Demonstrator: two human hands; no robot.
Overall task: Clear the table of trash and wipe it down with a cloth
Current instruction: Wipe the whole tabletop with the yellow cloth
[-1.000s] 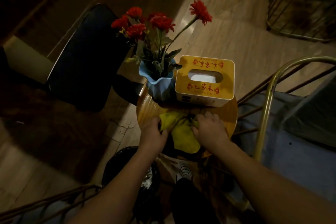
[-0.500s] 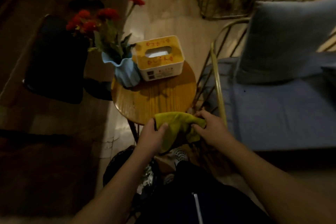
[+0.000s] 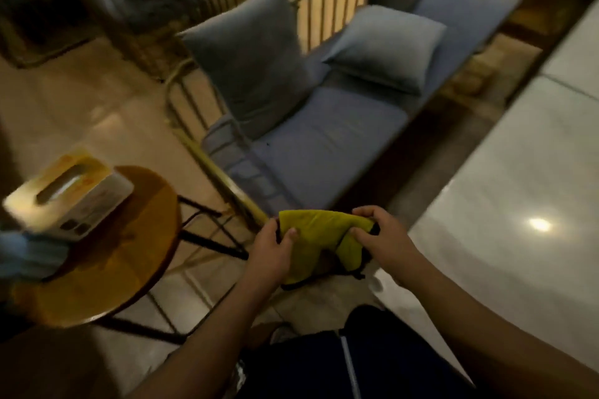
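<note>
left hand point(image 3: 271, 251) and right hand point(image 3: 380, 240) each pinch an end of the yellow cloth point(image 3: 319, 241), off the table | advice: fold flat, keep both grips | round table point(image 3: 107, 266) left, tissue box point(image 3: 69, 194) on it | bench point(image 3: 324, 142) beyond

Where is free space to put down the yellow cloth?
The round table is bare on its near and right part; the tissue box and blue vase crowd its far left edge. The blue bench seat is bare between the pillows and its near end.
</note>
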